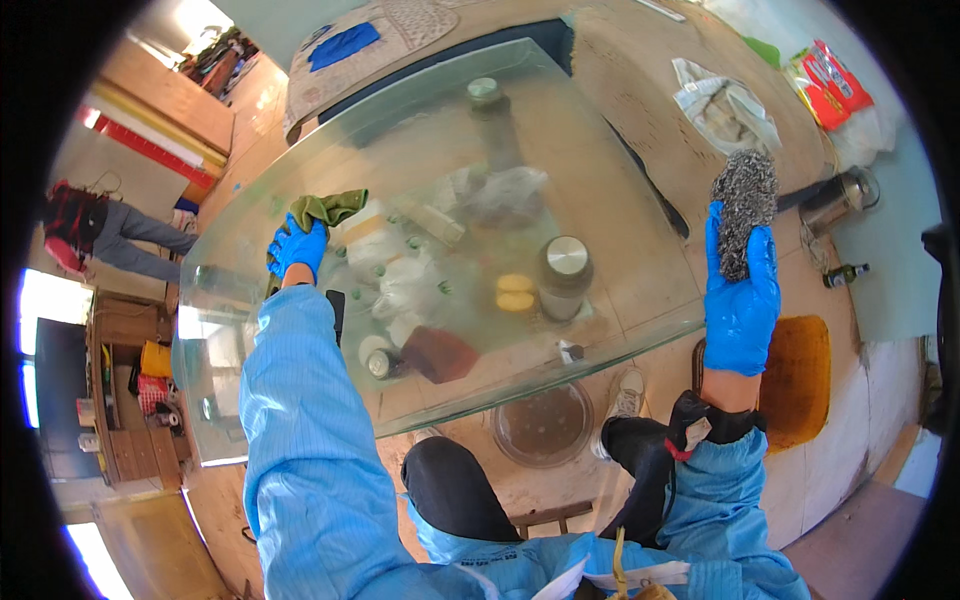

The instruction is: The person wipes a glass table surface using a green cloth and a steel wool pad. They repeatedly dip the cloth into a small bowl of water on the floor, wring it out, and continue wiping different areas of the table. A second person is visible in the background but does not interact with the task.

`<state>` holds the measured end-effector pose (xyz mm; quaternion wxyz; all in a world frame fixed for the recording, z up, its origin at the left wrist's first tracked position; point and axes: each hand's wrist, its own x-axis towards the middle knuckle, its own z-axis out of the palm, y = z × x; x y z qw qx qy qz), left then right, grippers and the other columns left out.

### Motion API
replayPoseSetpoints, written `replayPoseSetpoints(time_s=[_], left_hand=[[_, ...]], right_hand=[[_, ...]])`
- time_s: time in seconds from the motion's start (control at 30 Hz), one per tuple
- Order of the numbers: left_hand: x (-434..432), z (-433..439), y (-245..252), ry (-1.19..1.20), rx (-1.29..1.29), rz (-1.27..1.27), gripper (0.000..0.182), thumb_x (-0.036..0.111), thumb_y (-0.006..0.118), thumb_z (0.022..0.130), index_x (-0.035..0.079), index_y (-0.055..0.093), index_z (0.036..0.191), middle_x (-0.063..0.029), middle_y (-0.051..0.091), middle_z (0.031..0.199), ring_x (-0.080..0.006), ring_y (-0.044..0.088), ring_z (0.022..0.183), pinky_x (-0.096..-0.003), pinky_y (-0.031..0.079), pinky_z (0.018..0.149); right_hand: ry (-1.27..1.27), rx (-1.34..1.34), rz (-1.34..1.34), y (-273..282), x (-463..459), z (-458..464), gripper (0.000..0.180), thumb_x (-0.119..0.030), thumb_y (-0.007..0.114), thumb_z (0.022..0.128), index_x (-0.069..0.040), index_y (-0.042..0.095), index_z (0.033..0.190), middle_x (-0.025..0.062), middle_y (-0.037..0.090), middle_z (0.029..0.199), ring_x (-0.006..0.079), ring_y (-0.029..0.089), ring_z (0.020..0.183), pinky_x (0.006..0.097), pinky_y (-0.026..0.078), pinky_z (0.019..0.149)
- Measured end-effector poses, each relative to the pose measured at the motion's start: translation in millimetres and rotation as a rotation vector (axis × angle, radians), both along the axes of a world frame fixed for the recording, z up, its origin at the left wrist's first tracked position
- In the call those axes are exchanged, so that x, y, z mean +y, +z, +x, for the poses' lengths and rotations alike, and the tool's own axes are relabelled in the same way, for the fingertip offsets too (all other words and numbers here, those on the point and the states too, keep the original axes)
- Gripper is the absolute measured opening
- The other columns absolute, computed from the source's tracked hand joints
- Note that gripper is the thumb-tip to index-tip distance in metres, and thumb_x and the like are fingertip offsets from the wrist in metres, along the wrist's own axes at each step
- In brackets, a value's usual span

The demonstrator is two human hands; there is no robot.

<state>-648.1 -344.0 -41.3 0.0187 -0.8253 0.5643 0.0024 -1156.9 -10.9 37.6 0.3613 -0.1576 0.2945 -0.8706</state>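
Observation:
My left hand [298, 246], in a blue rubber glove, grips a bunched olive-green cloth [330, 206] over the left part of a hazy glass tabletop [630, 195]. My right hand [739, 322], gloved alike, is turned palm up beyond the table's right edge. On its palm and between thumb and fingers rests a grey metal scouring pad [744, 206]. Within the table's outline appear a metal-capped container [565, 281], a yellow object in two lobes [515, 292], a dark red object [439, 354] and clear plastic bags [506, 196]. The haze hides which lie beneath the glass.
Before my knees, a round basin of murky water [541, 424] sits on the floor. An orange-brown stool [799, 382] is beyond my right wrist. A metal kettle [838, 199] and a green bottle [846, 275] stand at right. Another person [112, 225] is at far left.

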Motion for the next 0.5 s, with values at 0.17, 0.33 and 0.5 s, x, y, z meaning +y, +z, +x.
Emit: replayPoseSetpoints(time_s=[0.17,0.33,0.5], left_hand=[[6.1,-117.6,-1.4,-0.314,-0.017,-0.124,0.088,0.072,0.047,0.089,0.022,0.032,0.159,-0.0160,0.034,0.161,-0.0413,0.030,0.147,-0.0657,0.021,0.116],[65.1,-239.4,2.9,-0.509,0.024,-0.249,0.086,0.066,0.055,0.087,0.016,0.039,0.155,-0.0190,0.040,0.154,-0.0428,0.033,0.144,-0.0665,0.021,0.115],[121.6,-340.4,6.5,-0.740,0.160,-0.317,0.085,0.063,0.056,0.088,0.015,0.038,0.156,-0.0201,0.037,0.157,-0.0440,0.027,0.147,-0.0671,0.017,0.117]], right_hand=[[-0.042,-0.062,-0.165,15.5,-3.6,-8.3,0.052,-0.011,0.057,0.103,0.004,0.041,0.150,0.0190,0.047,0.152,0.0347,0.048,0.138,0.0489,0.039,0.121],[-0.024,-0.167,-0.291,26.0,-13.3,-3.4,0.049,-0.012,0.059,0.102,0.005,0.046,0.146,0.0200,0.053,0.146,0.0362,0.054,0.132,0.0489,0.045,0.116],[-0.021,-0.206,-0.347,29.8,-13.6,-5.8,0.051,-0.012,0.061,0.101,0.005,0.046,0.146,0.0210,0.052,0.147,0.0377,0.053,0.132,0.0498,0.046,0.116]])
